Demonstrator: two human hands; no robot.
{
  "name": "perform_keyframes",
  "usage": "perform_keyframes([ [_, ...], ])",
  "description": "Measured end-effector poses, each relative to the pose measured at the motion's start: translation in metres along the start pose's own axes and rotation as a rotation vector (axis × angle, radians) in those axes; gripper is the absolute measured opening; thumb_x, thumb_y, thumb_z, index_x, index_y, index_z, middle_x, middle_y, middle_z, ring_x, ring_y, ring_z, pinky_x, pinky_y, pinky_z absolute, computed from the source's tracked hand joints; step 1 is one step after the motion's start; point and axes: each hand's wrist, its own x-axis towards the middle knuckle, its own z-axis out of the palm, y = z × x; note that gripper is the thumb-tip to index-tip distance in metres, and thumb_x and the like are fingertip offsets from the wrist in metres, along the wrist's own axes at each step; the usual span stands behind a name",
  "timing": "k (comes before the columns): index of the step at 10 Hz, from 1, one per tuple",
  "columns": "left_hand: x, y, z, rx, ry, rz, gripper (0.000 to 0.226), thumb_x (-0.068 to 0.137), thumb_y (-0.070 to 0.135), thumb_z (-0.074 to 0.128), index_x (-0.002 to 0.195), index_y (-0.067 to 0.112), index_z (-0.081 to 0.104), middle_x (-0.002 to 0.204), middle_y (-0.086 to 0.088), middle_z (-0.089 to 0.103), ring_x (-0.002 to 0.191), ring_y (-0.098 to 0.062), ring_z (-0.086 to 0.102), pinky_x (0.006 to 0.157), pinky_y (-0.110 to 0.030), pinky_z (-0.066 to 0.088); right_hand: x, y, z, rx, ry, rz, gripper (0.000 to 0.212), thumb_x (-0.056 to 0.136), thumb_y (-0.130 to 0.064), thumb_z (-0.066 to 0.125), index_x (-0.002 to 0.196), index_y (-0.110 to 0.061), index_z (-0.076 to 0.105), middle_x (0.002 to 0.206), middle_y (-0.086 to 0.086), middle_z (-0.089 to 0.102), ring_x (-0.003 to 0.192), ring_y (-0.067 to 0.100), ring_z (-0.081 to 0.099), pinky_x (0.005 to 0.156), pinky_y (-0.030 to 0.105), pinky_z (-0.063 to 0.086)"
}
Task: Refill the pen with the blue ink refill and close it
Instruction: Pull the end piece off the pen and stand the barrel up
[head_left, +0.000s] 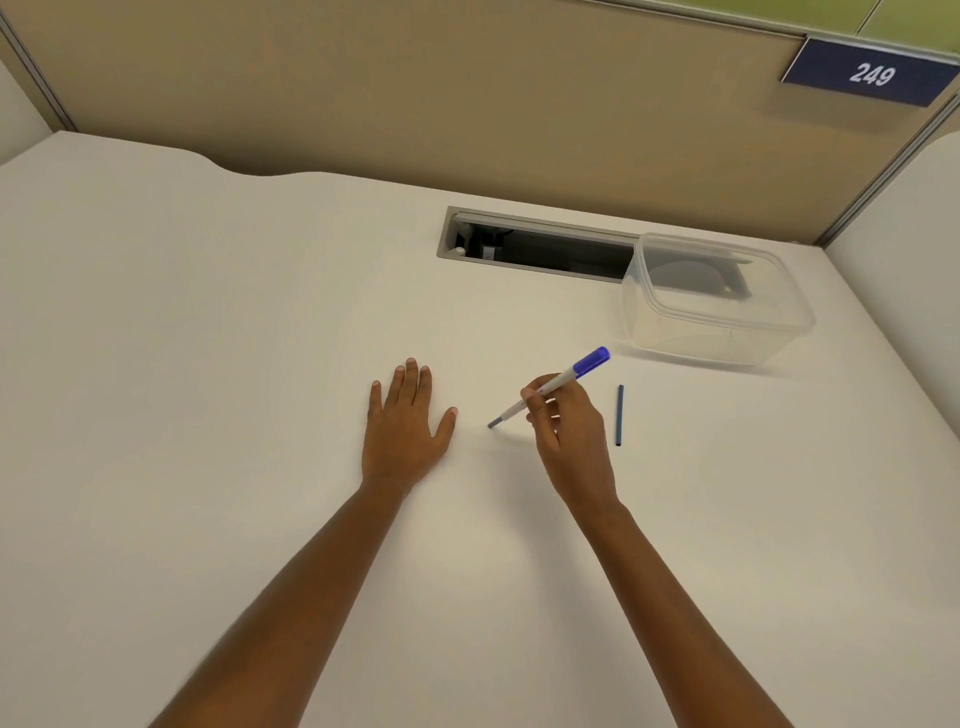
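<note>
We see a clear plastic container (717, 338), rounded at the corners, standing at the far right of the counter (208, 364) and partly covering the right end of a long grey-framed cable slot (535, 249) cut into the surface. Behind them rises a tan fabric partition (415, 93) with metal edging, and a dark blue plate (870, 75) reading 249 sits at its upper right. The counter is smooth, matte and off-white; its far edge curves in a soft wave on the left, and side panels close it in on both sides. Wide bare surface lies to the left and in front of the arms. The left grip (405, 421), a bare hand, lies flat on the counter with its fingers straight and the thumb spread, holding nothing. The right grip (571, 436) pinches the pen (563, 378) by its slim white barrel, with the grey tip slanting down to the left, close to the counter, and the translucent blue end pointing up toward the container. The blue ink refill (619, 415), a thin dark tube, lies on the counter just right of that hand, apart from it, with nothing between them.
</note>
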Motion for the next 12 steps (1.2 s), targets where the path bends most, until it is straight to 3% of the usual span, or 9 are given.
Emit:
perform_keyframes([
  [1,0.001,-0.001,0.001,-0.002,0.004,-0.002,0.062,0.095,0.041,0.032,0.146,0.009,0.015,0.157,-0.009,0.011,0.145,-0.019,0.01,0.117,-0.039,-0.001,0.006,-0.006,-0.005,0.091,0.054,0.036,0.008,0.094,-0.02,0.047,0.087,-0.021,0.051,0.089,0.002,0.058,0.076,0.023,0.062,0.074,0.042,0.055],
  [3,0.001,-0.001,0.002,0.002,0.006,-0.005,0.062,0.095,0.041,0.031,0.145,0.01,0.015,0.157,-0.009,0.011,0.145,-0.019,0.01,0.117,-0.039,-0.001,0.028,-0.015,-0.013,0.206,0.081,0.097,0.011,0.095,-0.022,0.044,0.089,-0.015,0.051,0.076,-0.003,0.059,0.066,0.01,0.063,0.061,0.013,0.052],
  [6,0.001,-0.001,0.001,0.024,0.007,-0.001,0.062,0.095,0.042,0.03,0.146,0.01,0.015,0.157,-0.009,0.011,0.145,-0.019,0.01,0.118,-0.038,0.0,0.049,-0.027,-0.02,0.25,0.124,0.077,0.01,0.096,-0.017,0.041,0.092,-0.01,0.047,0.078,0.003,0.056,0.064,0.009,0.059,0.055,0.006,0.051],
  [7,0.001,-0.001,0.001,0.024,0.004,-0.001,0.062,0.095,0.042,0.029,0.146,0.01,0.014,0.158,-0.009,0.01,0.145,-0.019,0.009,0.118,-0.038,-0.001,0.047,-0.021,-0.017,0.121,0.055,0.124,0.012,0.094,-0.018,0.046,0.096,-0.007,0.052,0.084,0.007,0.057,0.072,0.018,0.06,0.064,0.016,0.054],
  [8,0.001,-0.001,0.0,0.013,0.006,-0.001,0.062,0.095,0.041,0.03,0.146,0.009,0.015,0.157,-0.009,0.01,0.145,-0.019,0.01,0.118,-0.038,-0.001,0.041,-0.012,-0.011,0.02,-0.054,0.206,0.018,0.092,-0.016,0.05,0.101,-0.002,0.054,0.09,0.01,0.059,0.081,0.025,0.06,0.08,0.041,0.055],
  [10,0.002,-0.001,0.001,0.012,0.002,-0.001,0.062,0.095,0.042,0.031,0.146,0.01,0.015,0.157,-0.009,0.011,0.145,-0.02,0.01,0.118,-0.038,-0.001,0.027,-0.005,0.011,-0.146,-0.254,0.315,0.027,0.088,-0.016,0.056,0.108,0.001,0.051,0.092,0.023,0.066,0.073,0.031,0.06,0.081,0.045,0.054],
  [11,0.002,-0.002,0.001,0.006,-0.002,0.0,0.062,0.095,0.042,0.031,0.146,0.01,0.014,0.157,-0.01,0.011,0.145,-0.02,0.009,0.118,-0.038,-0.002,0.019,-0.004,0.025,-0.178,-0.31,0.317,0.027,0.087,-0.017,0.057,0.106,0.002,0.052,0.083,0.014,0.06,0.063,0.023,0.054,0.074,0.038,0.051],
  [12,0.002,-0.002,0.001,-0.009,0.0,-0.001,0.063,0.095,0.042,0.032,0.146,0.01,0.015,0.157,-0.01,0.011,0.145,-0.02,0.009,0.117,-0.038,-0.002,0.013,-0.005,0.039,-0.204,-0.347,0.3,0.029,0.087,-0.018,0.057,0.107,0.002,0.053,0.083,0.01,0.055,0.071,0.021,0.052,0.068,0.033,0.045],
])
